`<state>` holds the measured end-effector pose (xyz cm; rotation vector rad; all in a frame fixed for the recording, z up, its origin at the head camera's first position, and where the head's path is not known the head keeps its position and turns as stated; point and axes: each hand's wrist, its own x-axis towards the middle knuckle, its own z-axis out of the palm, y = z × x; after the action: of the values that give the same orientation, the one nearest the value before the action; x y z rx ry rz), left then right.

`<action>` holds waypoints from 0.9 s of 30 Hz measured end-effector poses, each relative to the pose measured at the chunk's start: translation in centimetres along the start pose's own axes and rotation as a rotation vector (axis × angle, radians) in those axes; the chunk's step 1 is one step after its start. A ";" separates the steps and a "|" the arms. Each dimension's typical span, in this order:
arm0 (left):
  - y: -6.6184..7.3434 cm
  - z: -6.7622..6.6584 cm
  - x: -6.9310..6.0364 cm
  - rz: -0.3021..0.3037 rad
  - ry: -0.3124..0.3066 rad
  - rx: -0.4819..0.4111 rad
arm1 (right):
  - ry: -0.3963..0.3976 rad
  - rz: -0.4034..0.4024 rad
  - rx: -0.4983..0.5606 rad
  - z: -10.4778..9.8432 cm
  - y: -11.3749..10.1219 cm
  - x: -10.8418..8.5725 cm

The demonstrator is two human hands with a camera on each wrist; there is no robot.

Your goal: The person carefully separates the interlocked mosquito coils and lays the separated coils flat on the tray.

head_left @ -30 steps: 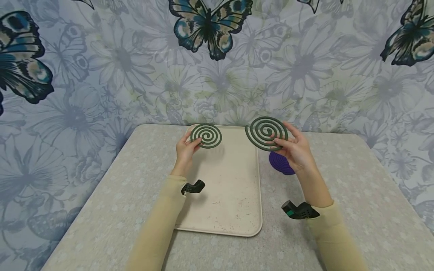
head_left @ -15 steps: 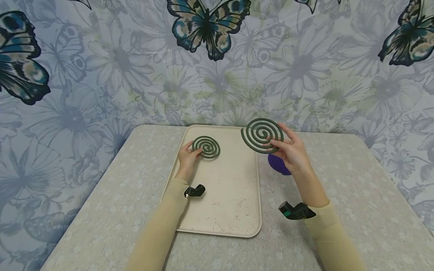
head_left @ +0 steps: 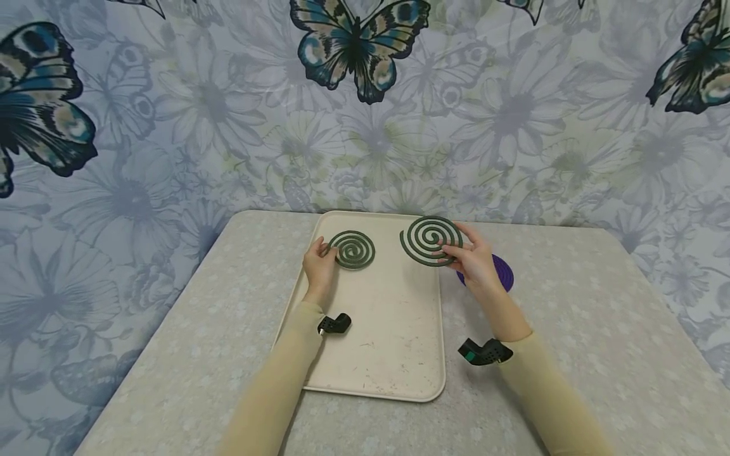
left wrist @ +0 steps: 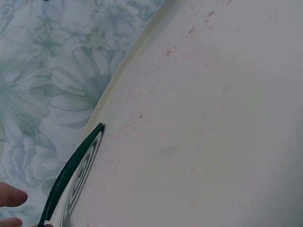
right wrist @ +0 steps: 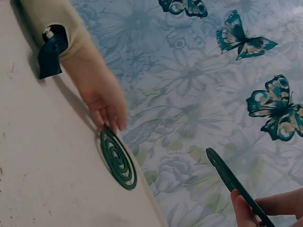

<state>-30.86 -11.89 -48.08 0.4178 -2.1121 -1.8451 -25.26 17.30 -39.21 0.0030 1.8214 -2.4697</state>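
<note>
- Biggest thing on my feed is the tray [head_left: 382,345] on the table [head_left: 582,316]. Both green coils are at its far end, one per hand.
- My right hand [head_left: 479,265] has the right coil [head_left: 435,238] up over the tray's far right corner, clear of it. That coil sits left of the grip, tilted.
- My left hand [head_left: 319,269] is the nearer one to the left coil [head_left: 352,251], which lies to its right, low over the tray. Can't tell if it's touching.
- Both coils are round, so no long axis to line up.
- Grips: both narrow. Right pinches its coil's right side, thumb over the rings; left pinches its coil's left rim.
</note>
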 end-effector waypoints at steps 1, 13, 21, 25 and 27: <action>0.0 0.0 0.0 0.005 0.011 0.002 | 0.013 0.024 -0.024 0.1 0.4 0.5; 0.1 0.0 0.3 0.039 0.083 -0.008 | 0.127 0.199 -0.229 1.7 5.0 5.8; 0.1 0.2 0.4 0.052 0.111 -0.006 | 0.142 0.210 -0.275 1.7 7.0 7.1; 0.2 0.2 0.3 0.057 0.118 -0.007 | 0.152 0.225 -0.293 1.8 7.3 7.1; 0.3 0.1 0.2 0.058 0.119 -0.009 | 0.151 0.226 -0.321 1.8 7.3 7.0</action>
<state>-31.12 -11.83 -47.78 0.4478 -2.0155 -1.7526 -31.75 13.03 -45.93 0.3645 2.1247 -2.0552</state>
